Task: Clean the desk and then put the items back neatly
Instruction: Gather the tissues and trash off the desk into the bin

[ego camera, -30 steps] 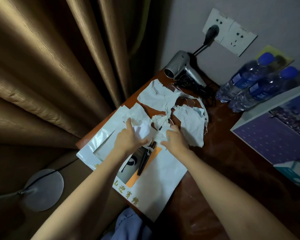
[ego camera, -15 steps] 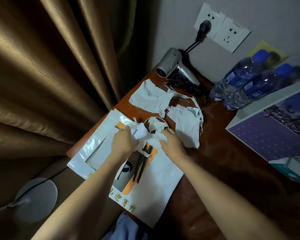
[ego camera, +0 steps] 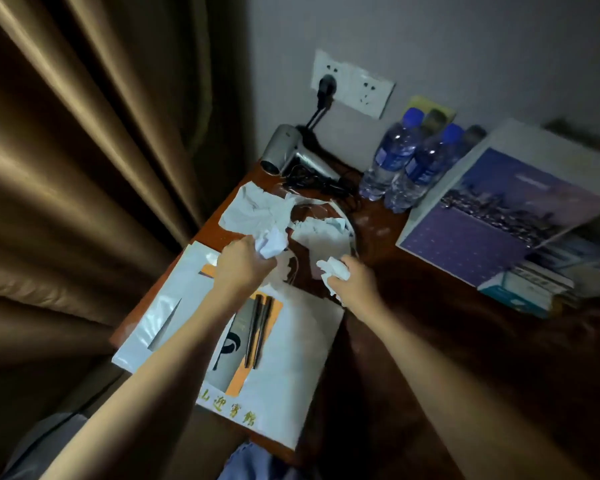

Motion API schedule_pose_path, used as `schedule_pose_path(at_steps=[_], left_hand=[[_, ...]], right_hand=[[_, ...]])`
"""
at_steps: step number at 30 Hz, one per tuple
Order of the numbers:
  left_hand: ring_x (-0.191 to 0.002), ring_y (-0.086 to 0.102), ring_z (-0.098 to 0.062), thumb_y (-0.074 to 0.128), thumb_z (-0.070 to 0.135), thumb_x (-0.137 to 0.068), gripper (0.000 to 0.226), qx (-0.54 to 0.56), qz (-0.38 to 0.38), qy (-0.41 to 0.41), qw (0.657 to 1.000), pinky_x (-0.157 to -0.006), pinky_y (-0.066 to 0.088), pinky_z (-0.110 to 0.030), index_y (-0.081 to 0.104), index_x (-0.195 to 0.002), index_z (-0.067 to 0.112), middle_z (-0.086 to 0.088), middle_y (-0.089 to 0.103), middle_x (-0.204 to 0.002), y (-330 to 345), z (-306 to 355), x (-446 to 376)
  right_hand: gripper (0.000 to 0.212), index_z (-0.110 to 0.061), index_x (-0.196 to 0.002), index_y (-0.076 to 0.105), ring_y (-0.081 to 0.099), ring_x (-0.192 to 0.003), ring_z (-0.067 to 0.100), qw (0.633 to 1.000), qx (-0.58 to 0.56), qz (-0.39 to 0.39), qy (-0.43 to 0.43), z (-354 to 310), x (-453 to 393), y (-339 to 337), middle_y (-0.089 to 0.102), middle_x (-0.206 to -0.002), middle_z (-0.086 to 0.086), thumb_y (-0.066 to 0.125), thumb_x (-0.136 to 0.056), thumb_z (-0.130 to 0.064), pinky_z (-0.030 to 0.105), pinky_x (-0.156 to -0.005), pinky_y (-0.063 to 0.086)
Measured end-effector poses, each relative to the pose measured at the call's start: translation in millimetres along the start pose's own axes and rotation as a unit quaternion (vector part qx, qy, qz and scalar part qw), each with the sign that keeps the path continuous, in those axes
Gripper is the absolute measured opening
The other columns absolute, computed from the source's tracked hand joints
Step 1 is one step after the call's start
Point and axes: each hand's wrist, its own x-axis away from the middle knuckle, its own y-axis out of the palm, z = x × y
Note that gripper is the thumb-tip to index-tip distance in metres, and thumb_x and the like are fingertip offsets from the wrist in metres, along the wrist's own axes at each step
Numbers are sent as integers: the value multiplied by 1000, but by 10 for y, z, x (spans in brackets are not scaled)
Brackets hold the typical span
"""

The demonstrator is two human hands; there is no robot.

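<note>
Mid-frame, the left hand and right hand each clench crumpled tissue, clearing the bench; next, probably gather the remaining sheets.

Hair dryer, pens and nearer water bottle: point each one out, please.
Hair dryer [ego camera: 284, 150], head view, on its silver barrel.
Pens [ego camera: 257, 332], head view, mid-shaft of the pair.
Nearer water bottle [ego camera: 420, 171], head view, on its label.
</note>
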Motion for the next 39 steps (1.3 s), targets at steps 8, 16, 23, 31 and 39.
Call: schedule_pose_path(at_steps=[8, 16, 23, 31, 39], left_hand=[[-84, 63, -33, 58, 30, -88, 26, -37, -114, 143, 982, -65, 38, -28, 56, -73, 9, -17, 66, -87, 513, 1112, 789], [-110, 60, -33, 60, 34, -87, 35, -53, -208, 312, 925, -86, 44, -32, 64, -112, 11, -15, 65, -116, 1360, 1987, 2441], [-100, 62, -28, 53, 44, -70, 45, -83, -307, 446, 836, -73, 40, -27, 68, -103, 18, -8, 69, -106, 2211, 2560, 4141], [-91, 62, -25, 66, 25, -82, 33, -134, -391, 546, 728, -66, 40, -25, 63, -111, 8, -11, 67, -105, 3108, 3175, 5880], [-91, 62, -22, 62, 31, -85, 38, -198, -446, 586, 647, -75, 51, -30, 59, -115, 8, -8, 64, -103, 4209, 3704, 7114]], right_hand=[[19, -6, -91, 55, 54, -61, 17, 991, -15, 108, 74, 719, 989, -1033, 57, -87, 10, 69, -82, -16, 12, -43, 37], [33, 0, -106, 59, 59, -93, 25, 945, -66, 259, 190, 1989, 2883, -1859, 60, -99, 12, 69, -85, -24, 17, -59, 36], [23, -7, -102, 54, 51, -85, 20, 895, -68, 336, 286, 2949, 4697, -2224, 52, -96, 6, 63, -88, -24, 14, -47, 34], [15, -9, -88, 48, 47, -62, 13, 799, -132, 464, 360, 3807, 6293, -2553, 44, -72, -5, 63, -85, -10, 7, -41, 34], [27, -4, -111, 57, 51, -83, 16, 731, -203, 501, 418, 4848, 7097, -2822, 54, -95, 4, 62, -87, -16, 18, -53, 34]])
